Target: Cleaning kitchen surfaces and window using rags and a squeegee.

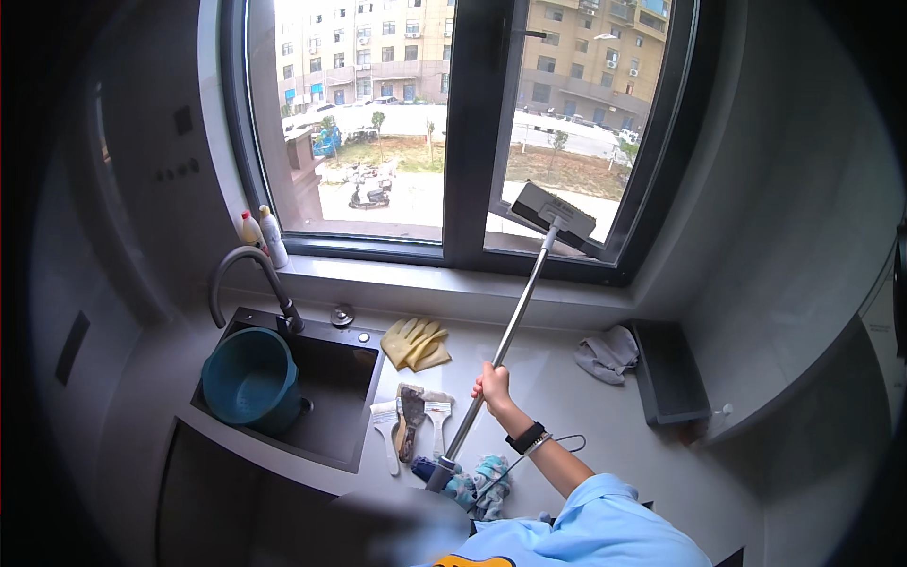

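Note:
My right hand, with a black band on its wrist, grips the metal pole of a window squeegee. The grey-and-white squeegee head is up against the lower part of the right window pane. The pole slants down to a grey collar near my body. My left hand is out of view. Below the pole lie crumpled blue patterned cloths. Left of it on the countertop are a white-handled brush, a dirty scraper, another brush and folded yellow rubber gloves.
A teal bucket stands in the dark sink under a curved faucet. Two bottles stand on the windowsill. At right, a grey cloth touches a black tray. Walls close in both sides.

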`<state>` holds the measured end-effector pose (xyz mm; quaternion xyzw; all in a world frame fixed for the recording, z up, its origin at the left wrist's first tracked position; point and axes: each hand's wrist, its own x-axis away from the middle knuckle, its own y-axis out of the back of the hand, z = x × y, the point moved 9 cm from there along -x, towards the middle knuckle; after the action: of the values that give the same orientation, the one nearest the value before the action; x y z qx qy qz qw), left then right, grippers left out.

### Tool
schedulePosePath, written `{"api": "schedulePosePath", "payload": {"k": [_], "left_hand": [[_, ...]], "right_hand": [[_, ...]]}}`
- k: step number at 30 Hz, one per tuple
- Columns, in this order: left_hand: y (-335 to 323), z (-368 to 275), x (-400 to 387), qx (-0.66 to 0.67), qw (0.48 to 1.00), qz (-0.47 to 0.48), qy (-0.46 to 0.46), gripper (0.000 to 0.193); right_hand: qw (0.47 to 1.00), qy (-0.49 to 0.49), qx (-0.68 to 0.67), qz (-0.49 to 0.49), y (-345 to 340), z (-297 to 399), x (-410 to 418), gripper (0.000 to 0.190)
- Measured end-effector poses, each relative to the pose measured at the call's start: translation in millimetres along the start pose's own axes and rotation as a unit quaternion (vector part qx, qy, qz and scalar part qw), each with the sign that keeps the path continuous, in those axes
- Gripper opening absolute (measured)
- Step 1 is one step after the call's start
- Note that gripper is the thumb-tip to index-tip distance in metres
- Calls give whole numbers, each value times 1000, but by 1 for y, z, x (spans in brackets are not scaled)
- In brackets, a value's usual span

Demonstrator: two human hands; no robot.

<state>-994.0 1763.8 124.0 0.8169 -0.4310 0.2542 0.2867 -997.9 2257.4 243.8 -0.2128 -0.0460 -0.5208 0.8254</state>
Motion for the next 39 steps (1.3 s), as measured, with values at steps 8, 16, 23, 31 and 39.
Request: {"api": "schedulePosePath", "payload": {"k": [8,16,23,31,39], "left_hand": [[-13,-35,-53,18,991,48,-121,10],[-47,-218,-50,116,967,177,-143,9],[-31,-120,-33,55,989,121,-58,5],[3,-52,12,29,999,23,6,8],[8,-11,22,35,999,9,34,7]], "right_hand": [[967,221,-42,115,-62,194,33,28],[957,282,-34,68,-83,355,-3,19],[958,263,-51,103,-83,240,-10,20],[989,117,-52,78,-61,83,-2,17],[1000,-10,-1,9,-13,-19,8,20]]}}
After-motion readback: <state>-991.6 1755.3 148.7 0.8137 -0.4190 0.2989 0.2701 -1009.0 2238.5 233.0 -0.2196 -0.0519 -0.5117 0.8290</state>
